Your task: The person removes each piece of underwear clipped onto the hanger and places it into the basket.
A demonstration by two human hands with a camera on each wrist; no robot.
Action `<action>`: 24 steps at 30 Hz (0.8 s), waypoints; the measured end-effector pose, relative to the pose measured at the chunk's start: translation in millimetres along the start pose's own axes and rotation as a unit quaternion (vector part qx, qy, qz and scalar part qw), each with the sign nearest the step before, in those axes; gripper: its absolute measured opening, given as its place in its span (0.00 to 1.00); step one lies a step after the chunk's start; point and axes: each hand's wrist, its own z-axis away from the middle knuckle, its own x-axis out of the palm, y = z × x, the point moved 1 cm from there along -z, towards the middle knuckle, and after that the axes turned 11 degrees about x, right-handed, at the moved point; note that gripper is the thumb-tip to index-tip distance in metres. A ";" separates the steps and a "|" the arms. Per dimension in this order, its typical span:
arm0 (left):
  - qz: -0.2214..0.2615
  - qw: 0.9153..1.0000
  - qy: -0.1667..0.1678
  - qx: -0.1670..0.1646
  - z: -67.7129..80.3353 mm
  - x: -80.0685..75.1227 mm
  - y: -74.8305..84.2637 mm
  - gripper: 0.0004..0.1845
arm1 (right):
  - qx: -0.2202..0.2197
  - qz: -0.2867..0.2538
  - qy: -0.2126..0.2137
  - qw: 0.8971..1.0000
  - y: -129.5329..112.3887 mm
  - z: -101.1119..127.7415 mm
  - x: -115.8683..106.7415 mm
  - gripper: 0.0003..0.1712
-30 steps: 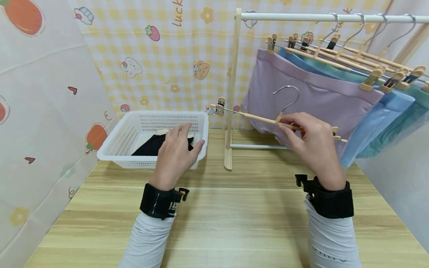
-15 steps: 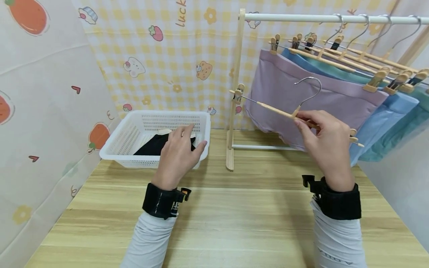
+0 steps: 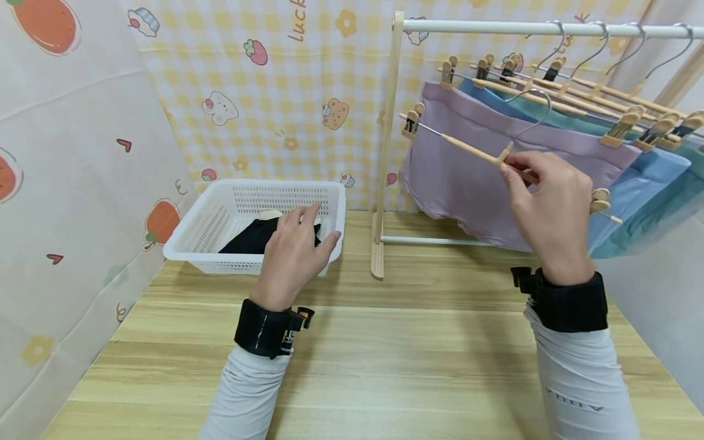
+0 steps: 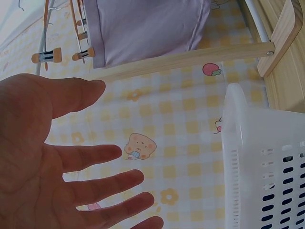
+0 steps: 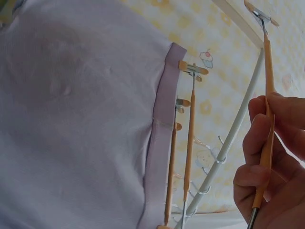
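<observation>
A bare clip hanger [image 3: 470, 148] is held up in the air above the right half of the worktop [image 3: 352, 366], in front of the lilac garment [image 3: 462, 183] that hangs nearest on the rack [image 3: 387, 116]. The right hand [image 3: 555, 208] has its thumb and fingers [image 5: 250, 176] curled firmly round the wooden bar, just beside the base of the hook; gripping there probably keeps the hook and both clips free. The bar tilts, its left end higher, and the hook is below the rail [image 3: 467, 25], not on it. The left hand [image 3: 291, 256] holds nothing: its fingers are spread well apart, near the white basket [image 3: 220, 258] but not seen touching it in the left wrist view. That basket stands towards the worktop's far left corner, with a black garment [image 3: 247, 237] lying inside, seemingly kept within easy reach. The rack stands along the far edge, to the right; blue and green garments behind the lilac one are clipped at the waistband, likely so that they hang flat. The patterned cloth [image 3: 291, 79] at the back carries the word "luck"; letters on the right sleeve [image 3: 583, 373] are upside down and cannot be read surely. No brand label is legible.
</observation>
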 end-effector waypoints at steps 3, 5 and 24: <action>-0.001 1.000 0.000 0.001 0.6 -1.0 0.1 0.37 | -0.006 0.016 -0.006 1.000 -3.1 -8.3 -0.7 0.14; 0.000 1.000 0.000 0.001 0.9 -1.6 0.3 0.37 | -0.008 0.025 -0.008 1.000 -5.4 -14.9 -0.9 0.15; 0.005 1.000 -0.006 0.005 4.2 -5.6 1.1 0.37 | 0.000 0.104 -0.052 0.993 -40.0 -90.2 14.6 0.19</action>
